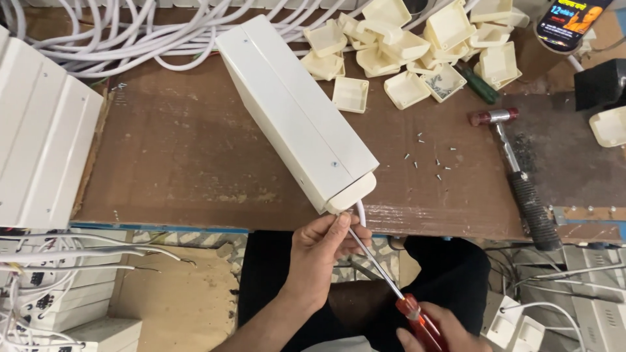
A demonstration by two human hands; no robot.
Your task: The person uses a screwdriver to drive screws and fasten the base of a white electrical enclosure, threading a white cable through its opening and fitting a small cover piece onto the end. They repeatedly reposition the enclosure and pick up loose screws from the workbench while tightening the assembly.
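L hand (pixel 324 242) pinches screwdriver (pixel 391 287) shaft | R hand (pixel 435 332) grips handle | tip at white box (pixel 297 114) end

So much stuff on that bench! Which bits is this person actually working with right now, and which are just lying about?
In use:
- long white box
- its cream end cap
- red-handled screwdriver
- left hand guiding the shaft
- right hand on the handle

Lying about:
- hammer
- loose screws
- pile of spare caps
- green screwdriver
- white cables
- phone
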